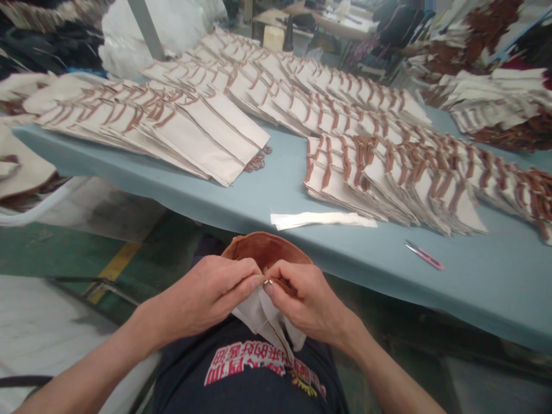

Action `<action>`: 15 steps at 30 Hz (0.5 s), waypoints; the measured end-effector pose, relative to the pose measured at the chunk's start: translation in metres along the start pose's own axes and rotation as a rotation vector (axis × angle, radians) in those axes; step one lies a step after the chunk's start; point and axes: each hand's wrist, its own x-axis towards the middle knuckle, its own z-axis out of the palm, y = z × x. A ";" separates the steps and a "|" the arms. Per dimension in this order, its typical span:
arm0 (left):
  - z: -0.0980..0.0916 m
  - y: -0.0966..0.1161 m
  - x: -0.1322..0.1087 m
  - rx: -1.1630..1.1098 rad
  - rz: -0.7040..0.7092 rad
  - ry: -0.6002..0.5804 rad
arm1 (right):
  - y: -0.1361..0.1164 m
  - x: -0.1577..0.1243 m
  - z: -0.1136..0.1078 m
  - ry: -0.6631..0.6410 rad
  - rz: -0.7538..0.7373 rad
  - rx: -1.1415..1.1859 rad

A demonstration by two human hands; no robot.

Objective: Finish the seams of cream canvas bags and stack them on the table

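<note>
Close in front of my body, both hands pinch one brown and white cloth piece [271, 246]. Its brown part curves up in a rounded, open shape beyond my fingers, and its white part [254, 313] hangs down over my dark shirt. My left hand [222, 284] grips the edge from the left with thumb and forefinger. The fingers of my right hand [302, 290] close on the same spot, nearly touching the left ones. Small pale bits show at my right thumb tip; what they are I cannot make out.
A blue-covered table [276, 172] spans the view ahead. On it lie rows of white cloth pieces with brown edging [233, 132], a white strip [323, 219] near the front edge and pink-handled thread snips [425, 255]. A white bin [86, 201] stands at the left.
</note>
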 end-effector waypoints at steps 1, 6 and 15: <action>0.001 -0.001 0.000 0.024 0.006 0.001 | 0.000 0.000 0.000 0.000 0.004 -0.001; 0.004 -0.003 0.000 0.100 0.067 0.019 | 0.001 0.000 0.000 0.005 0.004 0.006; 0.008 -0.006 0.000 0.130 0.135 0.085 | 0.002 -0.001 -0.001 -0.009 0.022 0.020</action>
